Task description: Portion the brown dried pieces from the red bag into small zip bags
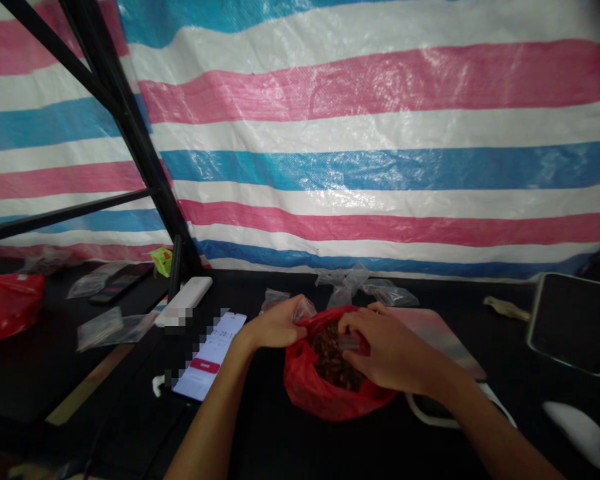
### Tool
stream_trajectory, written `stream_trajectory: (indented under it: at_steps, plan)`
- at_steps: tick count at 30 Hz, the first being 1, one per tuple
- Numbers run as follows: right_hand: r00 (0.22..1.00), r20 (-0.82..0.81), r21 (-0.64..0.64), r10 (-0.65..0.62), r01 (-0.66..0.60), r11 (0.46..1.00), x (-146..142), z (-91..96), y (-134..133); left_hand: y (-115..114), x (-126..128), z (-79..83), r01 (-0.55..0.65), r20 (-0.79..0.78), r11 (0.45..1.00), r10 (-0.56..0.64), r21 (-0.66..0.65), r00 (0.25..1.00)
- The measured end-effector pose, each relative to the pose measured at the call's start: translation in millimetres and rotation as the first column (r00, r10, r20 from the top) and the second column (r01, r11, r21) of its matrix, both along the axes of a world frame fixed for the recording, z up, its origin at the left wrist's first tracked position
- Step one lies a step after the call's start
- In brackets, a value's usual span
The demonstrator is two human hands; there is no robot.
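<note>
A red plastic bag [300, 383] stands wide open on the black table, with brown, dried-looking small pieces [337, 363] inside. At its left rim, my left hand [277, 325] is closed, pinching a small clear plastic bag [306, 310]. My right hand [383, 347] reaches over the right rim into the red bag. Its bent fingers grip a small see-through piece [350, 342], just above the brown pieces; its exact kind is unclear. More clear plastic bags [347, 283] lie behind the red bag, and one small clear bag [274, 300] sits behind my left hand.
Left of me lie a lit phone [210, 367], a white power bank [185, 300] and another red bag [10, 307]. On the right are a pinkish flat case [443, 333], a dark-screened device [573, 323] and a white mouse-like object [580, 430]. Behind hangs a striped tarp [380, 167].
</note>
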State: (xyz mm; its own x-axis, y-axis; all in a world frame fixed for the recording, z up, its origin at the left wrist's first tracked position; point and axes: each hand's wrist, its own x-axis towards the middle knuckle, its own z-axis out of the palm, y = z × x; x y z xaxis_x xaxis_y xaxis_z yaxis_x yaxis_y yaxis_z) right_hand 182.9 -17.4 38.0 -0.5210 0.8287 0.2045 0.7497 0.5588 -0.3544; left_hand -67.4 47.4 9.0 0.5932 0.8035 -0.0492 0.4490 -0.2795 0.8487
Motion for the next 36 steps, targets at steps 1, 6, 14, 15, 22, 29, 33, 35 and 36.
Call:
stream_trajectory:
  at_steps: [1, 6, 14, 15, 22, 29, 33, 35, 36]
  plan:
    - [1.0, 0.023, -0.021, -0.005, 0.005, 1.0, 4.5, 0.2, 0.7, -1.5, -0.6, 0.7, 0.016, -0.022, 0.999, -0.017, -0.041, 1.0]
    - [1.0, 0.028, -0.157, 0.01, -0.005, 0.988, 19.3, 0.4, -0.1, -7.8, -0.4, 5.2, 0.05, -0.087, 0.99, -0.062, -0.128, 0.994]
    - [0.998, -0.05, -0.128, -0.029, 0.023, 0.992, 0.9, -15.6, 4.2, -5.0, 11.1, 3.8, 0.154, 0.116, 0.965, -0.132, -0.212, 0.984]
    - [0.998, -0.043, -0.087, -0.045, 0.041, 0.995, -2.2, -17.4, 5.4, -3.6, 11.8, 2.6, 0.132, 0.129, 0.973, -0.109, -0.188, 0.986]
    - [0.993, 0.081, -0.023, -0.085, 0.087, 0.996, -5.6, -21.6, 8.8, 4.4, 5.9, -4.7, -0.029, 0.064, 0.999, 0.027, 0.038, 0.998]
    - [0.999, 0.048, -0.05, 0.001, 0.002, 0.999, -5.3, -18.2, 10.1, 4.1, -3.0, -3.0, 0.074, 0.022, 0.991, -0.072, -0.111, 0.997]
    - [0.999, 0.039, -0.004, -0.024, 0.024, 1.0, -7.6, -18.9, 11.9, 6.6, -2.7, -4.2, 0.08, 0.079, 0.994, -0.075, -0.071, 0.994]
    - [0.998, 0.051, -0.001, -0.04, 0.04, 0.999, -7.7, -20.4, 12.6, 7.5, -1.0, -6.0, 0.064, 0.098, 0.995, -0.057, -0.075, 0.994]
    - [0.997, 0.055, 0.0, -0.046, 0.046, 0.999, -7.5, -21.3, 12.9, 7.4, 0.1, -6.8, 0.053, 0.11, 0.995, -0.044, -0.083, 0.993]
